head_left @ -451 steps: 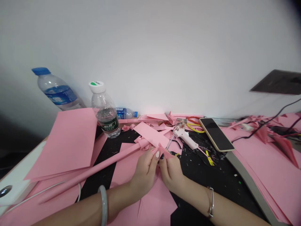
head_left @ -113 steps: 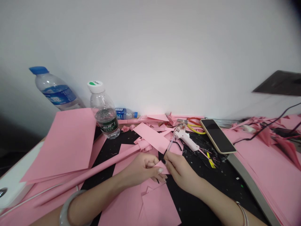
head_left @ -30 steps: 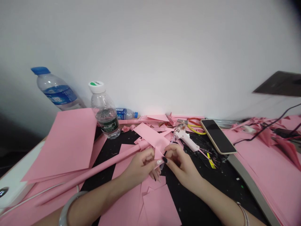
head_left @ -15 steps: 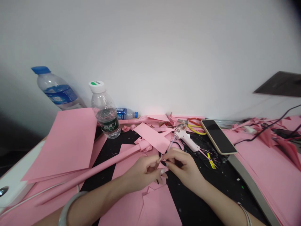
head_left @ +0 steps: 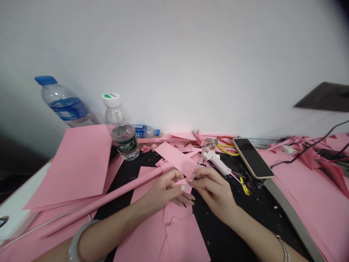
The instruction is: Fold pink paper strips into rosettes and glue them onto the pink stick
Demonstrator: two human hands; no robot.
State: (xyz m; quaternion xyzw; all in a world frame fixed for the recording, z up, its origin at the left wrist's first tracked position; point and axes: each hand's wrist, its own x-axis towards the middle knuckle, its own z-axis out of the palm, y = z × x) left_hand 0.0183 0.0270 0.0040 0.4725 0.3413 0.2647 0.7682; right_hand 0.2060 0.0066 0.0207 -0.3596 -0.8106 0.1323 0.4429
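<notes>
My left hand [head_left: 163, 191] and my right hand [head_left: 214, 193] meet over the black work surface [head_left: 218, 243]. Between their fingertips they pinch a small pink paper piece [head_left: 181, 183], partly hidden by my fingers. Just beyond my right fingers lies a white hot glue gun [head_left: 214, 160], its thin clear tip reaching down towards the paper. A long rolled pink paper tube [head_left: 109, 198] passes behind my left hand, and pink paper sheets [head_left: 182, 236] lie under my wrists.
A smartphone [head_left: 252, 157] and yellow-and-red handled scissors [head_left: 225, 141] lie beyond the glue gun. Two water bottles [head_left: 64, 103] [head_left: 120, 131] and a small fallen bottle [head_left: 144, 131] stand by the wall. Pink sheet stacks [head_left: 308, 203] [head_left: 73, 163] flank the surface.
My hands have drawn slightly apart, with the right hand shifting up and to the right. The small pink paper now shows between my fingertips. The glue gun and other objects stay in place.
</notes>
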